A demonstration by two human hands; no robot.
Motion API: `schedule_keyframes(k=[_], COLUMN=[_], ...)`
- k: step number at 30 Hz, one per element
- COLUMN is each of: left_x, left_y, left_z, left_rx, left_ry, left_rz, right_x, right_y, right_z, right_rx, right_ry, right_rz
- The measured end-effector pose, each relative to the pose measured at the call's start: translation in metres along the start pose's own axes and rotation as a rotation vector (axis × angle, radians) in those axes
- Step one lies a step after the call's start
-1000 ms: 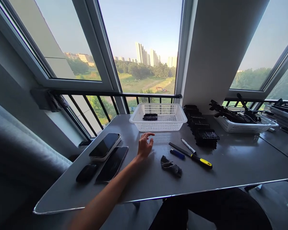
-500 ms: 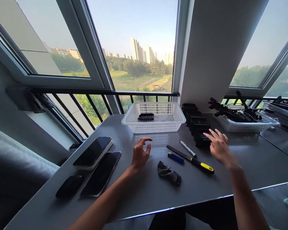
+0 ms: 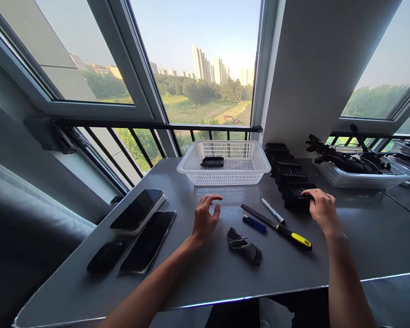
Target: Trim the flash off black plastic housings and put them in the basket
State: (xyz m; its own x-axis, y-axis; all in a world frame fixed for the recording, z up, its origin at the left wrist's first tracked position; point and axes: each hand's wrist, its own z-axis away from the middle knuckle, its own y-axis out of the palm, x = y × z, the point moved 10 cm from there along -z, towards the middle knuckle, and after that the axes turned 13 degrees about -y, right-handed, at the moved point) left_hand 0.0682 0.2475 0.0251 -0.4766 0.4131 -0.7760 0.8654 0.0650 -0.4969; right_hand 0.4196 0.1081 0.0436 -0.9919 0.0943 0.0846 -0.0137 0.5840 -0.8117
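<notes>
My right hand (image 3: 323,209) is at the near end of a row of black toothed plastic parts (image 3: 289,175), fingers bent over the nearest part (image 3: 297,195) and gripping its right edge. My left hand (image 3: 206,216) is held over the table with fingers curved and apart, nothing in it. It is nearest to the white perforated basket (image 3: 225,180), where one similar black part (image 3: 212,161) lies. Between my hands are a white marker (image 3: 272,210), a flat file with a black and yellow handle (image 3: 295,238), a blue lighter (image 3: 254,223) and a crumpled dark cloth (image 3: 243,246).
At the left lie a phone on a white box (image 3: 138,209), a second dark phone (image 3: 148,241) and a black mouse (image 3: 105,257). Another white basket (image 3: 365,180), heaped with black parts and cables, stands at the right. Railing (image 3: 212,129) and windows bound the table's back.
My right hand has come down onto the nearest black part, and its fingers have closed on it. My left hand keeps its curved pose. The view has shifted slightly.
</notes>
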Motion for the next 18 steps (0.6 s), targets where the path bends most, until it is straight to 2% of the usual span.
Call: schedule_keyframes(k=[4, 6, 9, 12, 14, 16, 18], left_x=[0.003, 0.004, 0.0, -0.012, -0.018, -0.018, -0.014], left_y=[-0.001, 0.001, 0.009, 0.024, 0.031, 0.034, 0.038], left_z=[0.0, 0.0, 0.003, 0.009, 0.014, 0.016, 0.018], left_rx=[0.016, 0.042, 0.151, 0.363, 0.472, 0.517, 0.534], left_ry=[-0.085, -0.126, -0.146, -0.148, -0.163, -0.203, -0.262], left_rz=[0.052, 0.118, 0.313, 0.566, 0.697, 0.777, 0.807], right_x=[0.018, 0.044, 0.102, 0.159, 0.187, 0.203, 0.209], right_y=[-0.035, -0.053, -0.065, -0.055, -0.039, -0.022, -0.009], right_z=[-0.004, -0.008, -0.015, -0.017, -0.016, -0.014, -0.012], right_rx=[-0.168, -0.236, -0.264, -0.223, -0.162, -0.111, -0.088], right_ry=[0.047, 0.017, -0.117, -0.271, -0.353, -0.408, -0.434], right_rz=[0.015, 0.001, -0.057, -0.141, -0.189, -0.218, -0.228])
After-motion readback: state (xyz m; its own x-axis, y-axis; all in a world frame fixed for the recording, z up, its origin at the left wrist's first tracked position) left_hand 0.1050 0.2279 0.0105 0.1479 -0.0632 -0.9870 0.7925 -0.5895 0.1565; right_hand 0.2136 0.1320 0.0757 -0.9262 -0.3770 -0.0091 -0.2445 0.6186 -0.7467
